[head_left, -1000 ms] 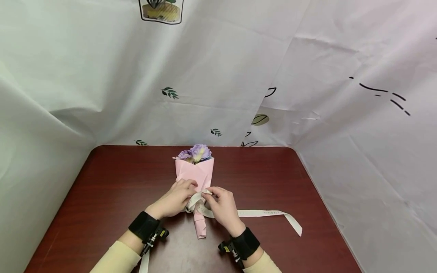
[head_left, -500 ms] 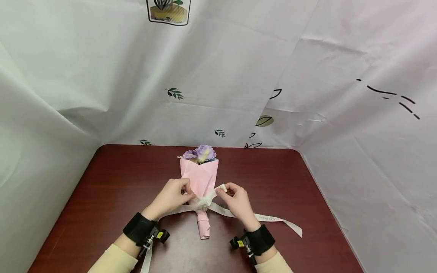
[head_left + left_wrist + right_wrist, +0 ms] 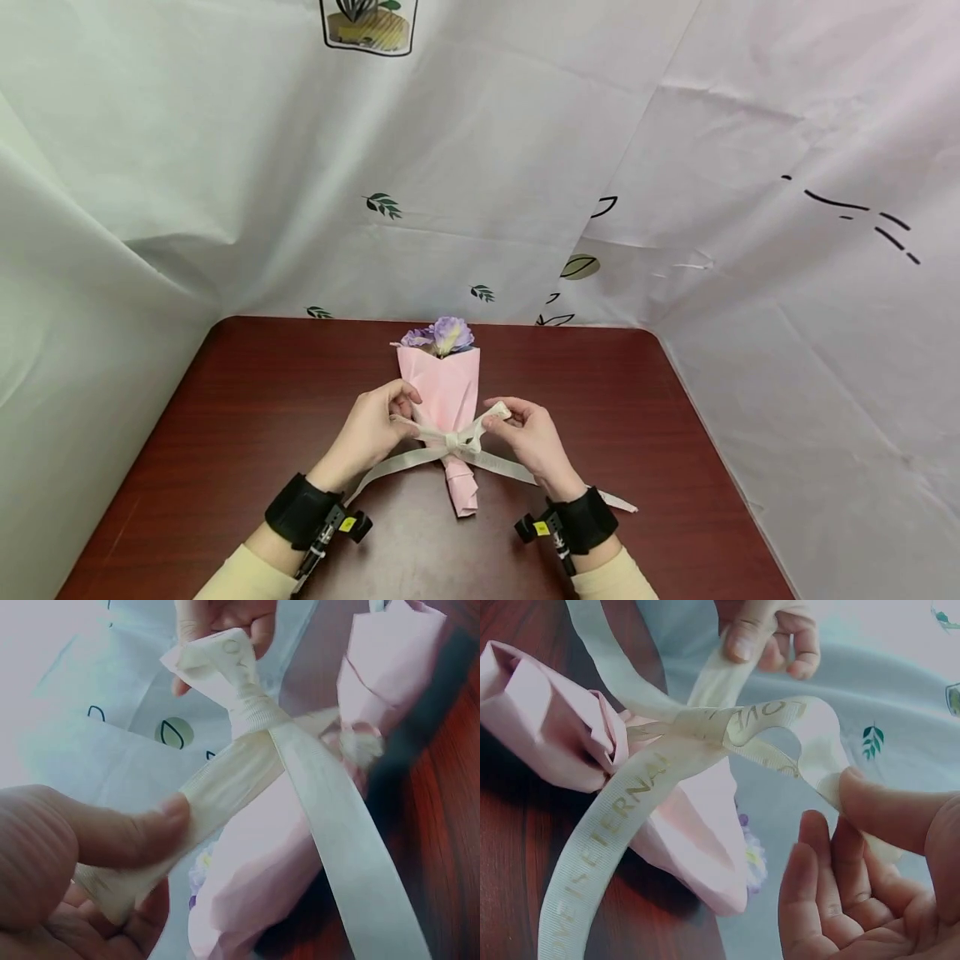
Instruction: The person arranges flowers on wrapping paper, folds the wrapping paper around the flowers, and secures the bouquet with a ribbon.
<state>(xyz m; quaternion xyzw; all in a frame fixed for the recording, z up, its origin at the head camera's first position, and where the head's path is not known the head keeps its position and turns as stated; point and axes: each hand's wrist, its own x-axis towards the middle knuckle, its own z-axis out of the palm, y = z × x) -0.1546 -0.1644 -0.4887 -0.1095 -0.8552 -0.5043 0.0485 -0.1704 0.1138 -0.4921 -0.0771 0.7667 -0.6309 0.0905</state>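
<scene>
A small bouquet in pink wrapping paper [image 3: 442, 387] lies on the table, its purple flowers [image 3: 452, 335] toward the far edge. Around its narrow lower part runs a cream ribbon [image 3: 452, 442] with a knot and a loop on each side. My left hand [image 3: 372, 425] pinches the left loop between thumb and fingers. The right loop is held by my right hand [image 3: 531, 436], thumb against fingers. Gold lettering shows on the ribbon [image 3: 641, 780] in the right wrist view. Two long tails trail out, one toward each forearm; their ends are partly hidden by the wrists.
The dark red-brown table [image 3: 300, 375] carries the bouquet. A pale printed curtain [image 3: 480, 167] hangs right behind the table and along its sides. Each wrist wears a black band [image 3: 303, 511] with a small camera.
Both hands have drawn apart, pulling the loops out to the sides, and the knot looks tighter. The bouquet's lower end has swung slightly right. The right tail has slid in toward the bouquet.
</scene>
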